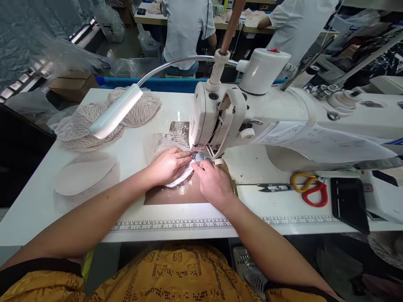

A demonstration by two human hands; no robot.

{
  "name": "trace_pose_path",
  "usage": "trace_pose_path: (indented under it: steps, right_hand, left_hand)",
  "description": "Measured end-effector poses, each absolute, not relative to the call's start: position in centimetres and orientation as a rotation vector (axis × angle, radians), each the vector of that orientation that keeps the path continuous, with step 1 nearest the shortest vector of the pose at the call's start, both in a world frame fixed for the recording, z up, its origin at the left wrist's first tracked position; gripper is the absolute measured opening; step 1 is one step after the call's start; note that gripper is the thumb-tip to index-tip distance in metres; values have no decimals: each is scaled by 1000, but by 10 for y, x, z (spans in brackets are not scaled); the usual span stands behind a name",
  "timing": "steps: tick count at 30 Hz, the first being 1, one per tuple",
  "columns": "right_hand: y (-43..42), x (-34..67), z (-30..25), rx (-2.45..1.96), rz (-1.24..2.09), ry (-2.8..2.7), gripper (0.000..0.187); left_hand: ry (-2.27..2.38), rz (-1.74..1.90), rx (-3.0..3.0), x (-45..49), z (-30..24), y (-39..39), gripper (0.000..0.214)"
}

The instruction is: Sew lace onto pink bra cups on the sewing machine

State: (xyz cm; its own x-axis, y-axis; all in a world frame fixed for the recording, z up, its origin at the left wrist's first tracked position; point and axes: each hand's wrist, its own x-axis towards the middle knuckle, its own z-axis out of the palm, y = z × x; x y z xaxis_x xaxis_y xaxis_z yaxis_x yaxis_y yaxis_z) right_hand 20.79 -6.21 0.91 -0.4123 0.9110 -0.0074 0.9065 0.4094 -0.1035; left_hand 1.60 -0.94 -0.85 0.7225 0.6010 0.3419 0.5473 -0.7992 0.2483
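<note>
In the head view, a white lace piece with a curved edge lies under the head of a white sewing machine. My left hand is closed on the lace, its fingertips close together beside the presser foot. Just right of the foot, my right hand is closed, thumb and forefinger pinching the edge of the same piece. The fingertips partly hide the needle area. Brown tape covers the table beneath the lace.
Beige lace pieces are heaped at the back left, nearer me some pale oval pieces. A lamp hangs over the left side. Thread snips, red-and-yellow handles and a black phone lie right. A printed ruler runs along the front.
</note>
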Motion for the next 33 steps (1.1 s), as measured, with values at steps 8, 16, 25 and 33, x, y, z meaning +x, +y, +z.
trace_pose_path:
  steps: [8,16,25,33]
  right_hand:
    - [-63,213,4,-1625,118,-2590,45]
    - [-65,218,-1,-1581,155,-2528,46]
    - [-68,220,-1,-1529,249,-2363,40]
    - [-69,227,-5,-1351,419,-2198,32]
  left_hand:
    - [1011,613,2697,15,-10,-7,34]
    - [1220,515,2687,19,-8,-7,37]
    - [1322,313,2518,9,10,-20,41]
    - [692,577,2242,-20,37,-73,35]
